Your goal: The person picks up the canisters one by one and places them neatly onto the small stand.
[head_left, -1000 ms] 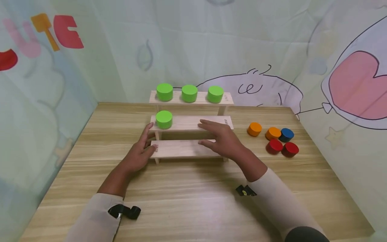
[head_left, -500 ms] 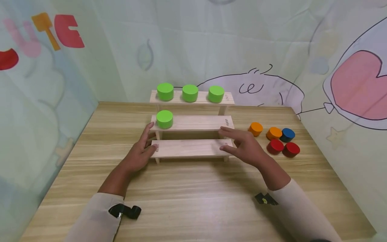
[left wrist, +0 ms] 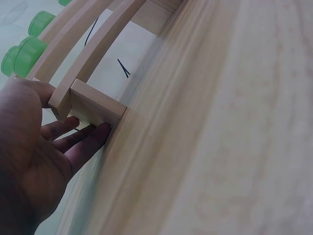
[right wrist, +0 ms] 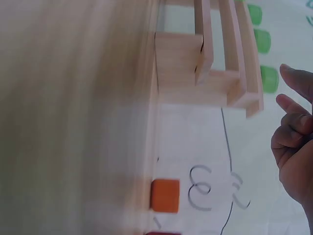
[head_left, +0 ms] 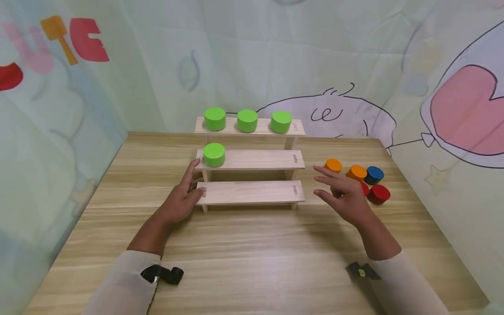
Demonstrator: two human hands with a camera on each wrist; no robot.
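A three-step wooden stand point(head_left: 252, 192) is on the table. My left hand point(head_left: 182, 199) holds its left end, thumb on the lowest step and fingers along the side; the left wrist view shows fingertips against the end support point(left wrist: 95, 105). Three green discs point(head_left: 247, 121) sit on the top step, and another green disc point(head_left: 214, 155) at the left of the middle step. To the right of the stand, my right hand point(head_left: 344, 197) hovers with nothing in it, thumb and fingers apart. It overlaps an orange disc point(head_left: 356, 172) and partly hides a red disc point(head_left: 365, 189).
Right of the stand lie another orange disc point(head_left: 334, 165), a blue disc point(head_left: 374, 175) and a second red disc point(head_left: 379, 194). A printed cloth point(head_left: 252, 57) hangs behind and beside the wood-grain table point(head_left: 244, 258).
My right hand has moved right, from over the stand's steps to beside the loose discs. The left hand stays at the stand's left end, and the discs have not moved.
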